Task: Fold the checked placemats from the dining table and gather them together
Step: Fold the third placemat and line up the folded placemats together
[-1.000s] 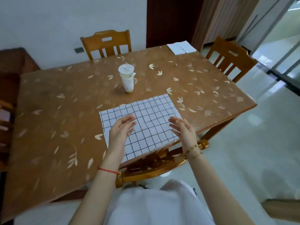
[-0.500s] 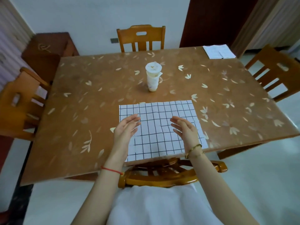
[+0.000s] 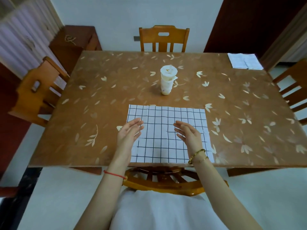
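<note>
**Hovering hands above a spread placemat**

Both hands are wide, fingers straight, holding nothing. The left hand (image 3: 128, 134) is over the left edge of the checked placemat (image 3: 166, 127), the right hand (image 3: 188, 134) over its right half. It lies flat at lower centre of the surface (image 3: 99, 105). A folded placemat (image 3: 245, 61) sits upper right, and a cup (image 3: 167, 82) stands at centre.

placemat (image 3: 166, 130) edge behind left hand (image 3: 128, 135) (contact unclear), right chair (image 3: 294, 92) cropped

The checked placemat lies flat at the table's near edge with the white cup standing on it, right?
Not on it. The head view shows the white cup standing on the table beyond the checked placemat, apart from it; the rest holds.
</note>
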Motion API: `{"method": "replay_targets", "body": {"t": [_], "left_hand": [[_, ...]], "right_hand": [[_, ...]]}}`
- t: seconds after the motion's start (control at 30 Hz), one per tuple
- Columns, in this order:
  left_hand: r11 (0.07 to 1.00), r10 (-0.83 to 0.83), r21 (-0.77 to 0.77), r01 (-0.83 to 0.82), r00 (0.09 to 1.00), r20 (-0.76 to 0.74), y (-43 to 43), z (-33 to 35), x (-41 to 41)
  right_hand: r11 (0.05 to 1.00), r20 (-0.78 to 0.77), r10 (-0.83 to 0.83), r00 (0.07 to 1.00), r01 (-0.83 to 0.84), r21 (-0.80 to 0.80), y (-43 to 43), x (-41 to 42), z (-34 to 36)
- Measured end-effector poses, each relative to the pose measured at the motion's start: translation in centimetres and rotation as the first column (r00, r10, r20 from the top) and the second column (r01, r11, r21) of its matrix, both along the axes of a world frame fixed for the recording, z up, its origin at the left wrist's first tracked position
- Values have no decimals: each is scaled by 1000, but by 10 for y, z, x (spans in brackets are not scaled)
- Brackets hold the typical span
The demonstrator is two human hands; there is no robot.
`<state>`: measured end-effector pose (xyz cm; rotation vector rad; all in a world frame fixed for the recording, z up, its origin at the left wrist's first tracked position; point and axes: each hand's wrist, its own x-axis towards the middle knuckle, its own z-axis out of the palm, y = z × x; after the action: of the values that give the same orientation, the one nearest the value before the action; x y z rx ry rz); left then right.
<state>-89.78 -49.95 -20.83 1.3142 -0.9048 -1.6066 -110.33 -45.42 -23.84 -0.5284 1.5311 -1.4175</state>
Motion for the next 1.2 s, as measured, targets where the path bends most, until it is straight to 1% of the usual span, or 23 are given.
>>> {"method": "replay_targets", "body": {"t": [0.1,0.27,0.37,0.47,0.63,0.83,0.9,0.97,1.07,1.2], "left_hand": [[999,38,-2,-38,999,30,-4,-4,0],[986,158,40,-161,984,85,-14,-22,10],[971,206,94,-218,971,125,-20,-37,20],[948,250,143,-284,944,215,-26,-56,29],[900,287,207,-385,877,385,-31,-83,39],[849,288,233,-474,785,549,-29,-107,30],[837,263,251,-487,759,596,-29,-118,29],[833,217,268,-485,731,647,-28,-127,28],[830,131,291,-476,673,727,-25,-142,25],[824,69,295,-484,603,795,-21,-163,22]], "right_hand": [[1000,1,13,1000,-13,0,-6,-4,-5],[996,-25,78,997,-77,49,-31,-11,-16],[987,-41,148,988,-145,68,-54,-14,-21],[969,-65,230,971,-223,102,-86,-16,-31],[906,-113,409,906,-388,169,-141,-12,-47],[828,-191,553,811,-509,237,-204,4,-77],[789,-227,609,760,-552,271,-225,12,-88],[749,-299,662,687,-590,304,-244,20,-98],[678,-442,729,522,-638,365,-266,37,-105],[566,-514,801,308,-672,479,-290,57,-116]]}}
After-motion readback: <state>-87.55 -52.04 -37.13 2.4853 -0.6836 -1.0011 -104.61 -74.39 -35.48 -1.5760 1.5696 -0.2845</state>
